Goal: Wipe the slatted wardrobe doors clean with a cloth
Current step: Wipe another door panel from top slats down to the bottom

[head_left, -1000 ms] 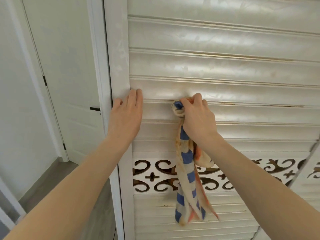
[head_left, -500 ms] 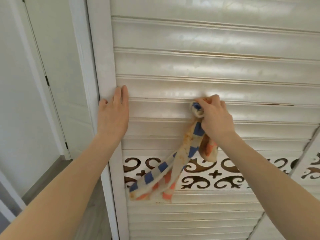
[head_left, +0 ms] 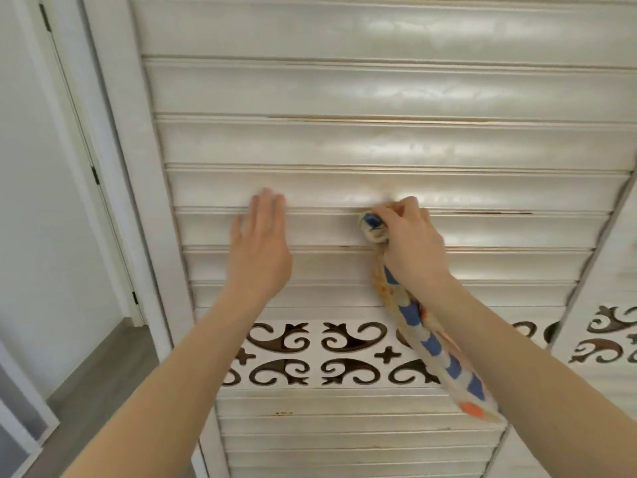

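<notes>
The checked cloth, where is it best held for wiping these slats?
Hold the cloth by its bunched upper end, from the front, fingers curled over it, as the right hand does. That wad is compact and presses into the slat; the rest hangs limp.

White slatted wardrobe door [head_left: 379,143] with flat left hand [head_left: 260,246] and bunched cloth [head_left: 431,343] against its slats.

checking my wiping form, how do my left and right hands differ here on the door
The left hand lies flat, fingers straight, on the slats; the right hand is curled round a bunched cloth. The left hand holds nothing; the right hand presses the cloth's wad to a slat edge, its tail hanging down. Both rest on the same door at about the same height.
</notes>
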